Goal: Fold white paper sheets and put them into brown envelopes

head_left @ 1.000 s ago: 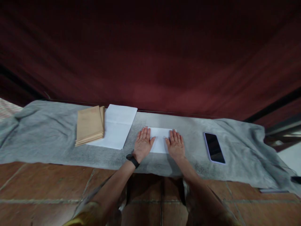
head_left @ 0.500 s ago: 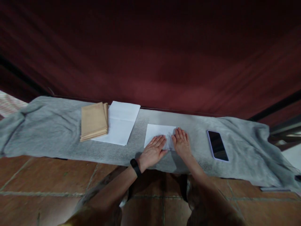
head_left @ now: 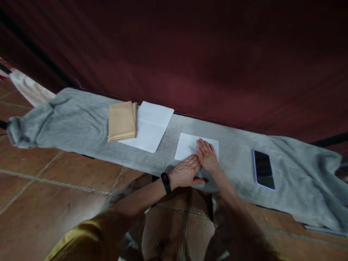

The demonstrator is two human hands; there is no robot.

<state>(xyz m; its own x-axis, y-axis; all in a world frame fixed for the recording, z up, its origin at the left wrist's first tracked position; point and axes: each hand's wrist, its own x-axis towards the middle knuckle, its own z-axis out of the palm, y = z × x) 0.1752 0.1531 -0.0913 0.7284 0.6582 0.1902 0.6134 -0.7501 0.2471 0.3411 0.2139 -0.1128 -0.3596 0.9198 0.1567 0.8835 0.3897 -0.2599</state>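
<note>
A white sheet of paper (head_left: 186, 143), seemingly folded, lies flat on the grey cloth in front of me. My left hand (head_left: 185, 172), with a black band on its wrist, rests along the paper's near edge, fingers stretched out. Flat on the paper, my right hand (head_left: 207, 155) presses down with its fingers extended. The fingertips of the left hand meet the side of the right. Both hands cover the lower middle of the sheet. Neither one grips anything.
To the left, a stack of brown envelopes (head_left: 121, 121) partly covers larger white sheets (head_left: 155, 125). A phone (head_left: 263, 169) in a lilac case lies at right. Grey cloth (head_left: 84, 127) covers the narrow bench, a dark red curtain (head_left: 190, 72) hangs behind, and floor tiles show below.
My right hand has slid left from the paper's right edge onto its middle. My left hand has moved to the near edge, against the right hand. The view has tilted slightly.
</note>
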